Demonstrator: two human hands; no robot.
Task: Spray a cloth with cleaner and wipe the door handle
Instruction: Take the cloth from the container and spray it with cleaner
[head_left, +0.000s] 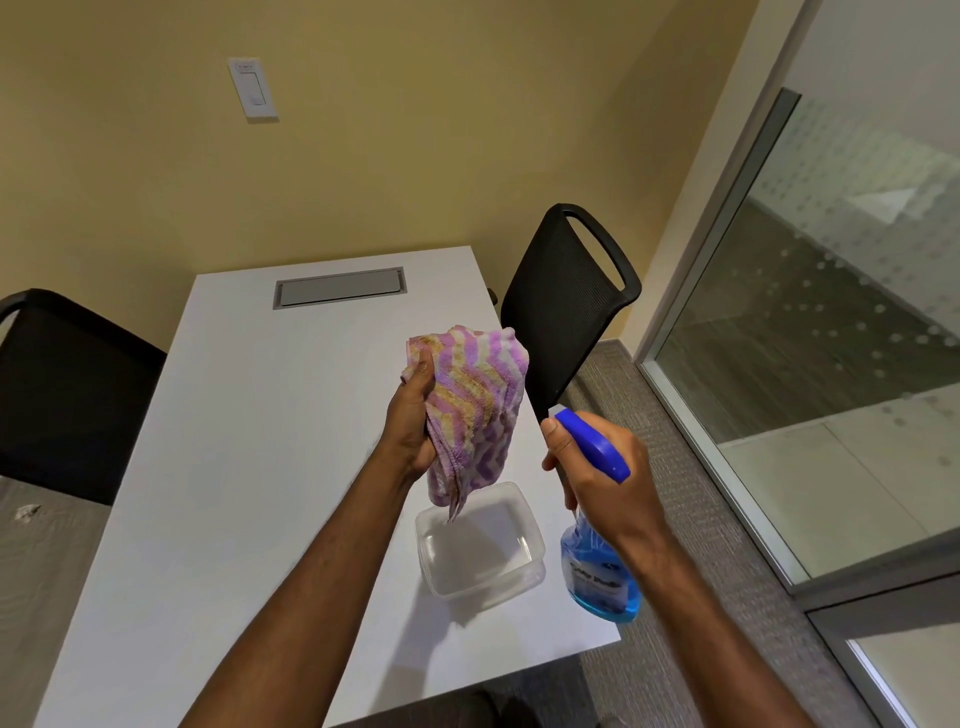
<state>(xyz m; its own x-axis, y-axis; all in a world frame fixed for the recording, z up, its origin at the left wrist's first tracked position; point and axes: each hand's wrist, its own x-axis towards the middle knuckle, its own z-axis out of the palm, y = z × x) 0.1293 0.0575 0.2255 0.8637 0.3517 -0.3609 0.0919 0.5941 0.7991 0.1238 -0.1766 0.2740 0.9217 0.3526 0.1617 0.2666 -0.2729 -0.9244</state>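
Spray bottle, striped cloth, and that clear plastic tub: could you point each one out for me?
spray bottle (600, 584): head view, on its blue, liquid-filled body below the right hand.
striped cloth (478, 395): head view, on the middle of its purple-and-yellow folds.
clear plastic tub (530, 577): head view, on its right-hand wall.

Clear tub on white table

Spray bottle: neck and trigger hidden under the right hand; label print blurred, unreadable.
Cloth: near side covered by the left hand, whose fingers show only as tips at its edge.
Left chair: cut by the frame edge.
Worktop: near corner cut off below the forearms.
Wall switch: markings too small to read.
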